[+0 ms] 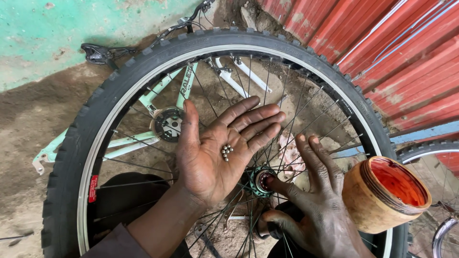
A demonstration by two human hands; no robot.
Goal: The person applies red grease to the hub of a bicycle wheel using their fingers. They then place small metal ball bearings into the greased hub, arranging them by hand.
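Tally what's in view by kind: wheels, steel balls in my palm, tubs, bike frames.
Wheels: 2, the spoked wheel under the hands, and another wheel at right.
Steel balls on left hand: about 6.
Red grease tub: 1.
Pale green bike frame: 1.
Total: about 10.

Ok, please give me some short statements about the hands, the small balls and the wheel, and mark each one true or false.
1. The left hand lies open, palm up, with small metal balls on it. True.
2. The right hand grips the tyre. False: its index finger touches the hub.
3. The tub at the right holds red grease. True.
4. The wheel has no spokes. False: thin spokes run from hub to rim.
5. A pale green bicycle frame lies behind the wheel. True.
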